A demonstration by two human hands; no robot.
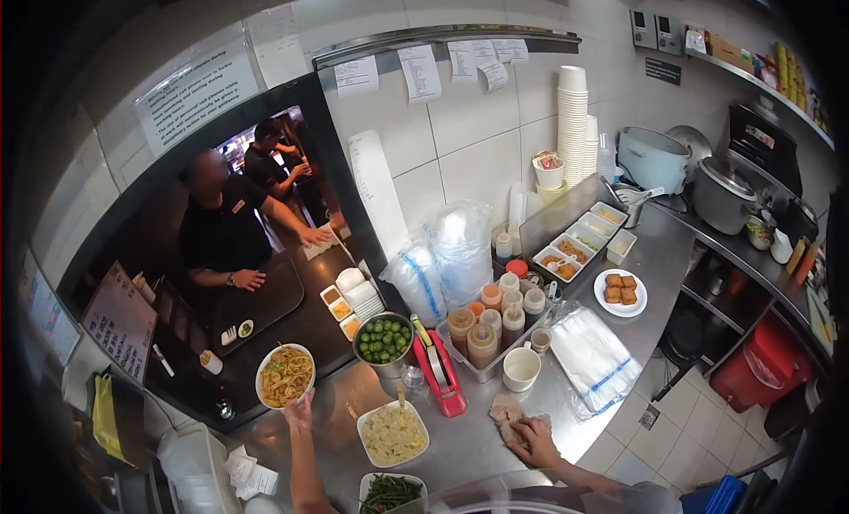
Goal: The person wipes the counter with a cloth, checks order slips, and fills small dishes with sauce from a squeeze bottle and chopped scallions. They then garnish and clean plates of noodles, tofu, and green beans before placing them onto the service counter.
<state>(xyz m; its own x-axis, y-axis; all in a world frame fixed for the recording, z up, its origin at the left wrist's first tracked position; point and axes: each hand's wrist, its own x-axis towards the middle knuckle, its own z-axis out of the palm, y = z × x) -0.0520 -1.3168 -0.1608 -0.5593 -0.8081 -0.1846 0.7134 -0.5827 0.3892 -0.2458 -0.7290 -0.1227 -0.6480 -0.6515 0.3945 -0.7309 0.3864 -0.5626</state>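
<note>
My left hand point(299, 411) grips the near rim of a white bowl of noodles point(286, 379), held at the opening in the wall. On the steel counter, my right hand point(536, 443) presses curled fingers on a crumpled brown cloth point(507, 415). Between my arms stand a white square bowl of fried rice point(393, 434) with utensils in it and, nearer me, a bowl of green vegetables point(392, 494). A red tape dispenser point(439, 373) and a metal pot of green limes point(383, 340) lie beyond the rice.
A person point(217, 218) leans over a dark tray point(265, 306) beyond the opening; another stands behind. On my counter are a bin of sauce bottles point(486, 337), a white cup point(522, 369), plastic bags point(588, 355) and a plate of fried cubes point(620, 293). Order slips hang above.
</note>
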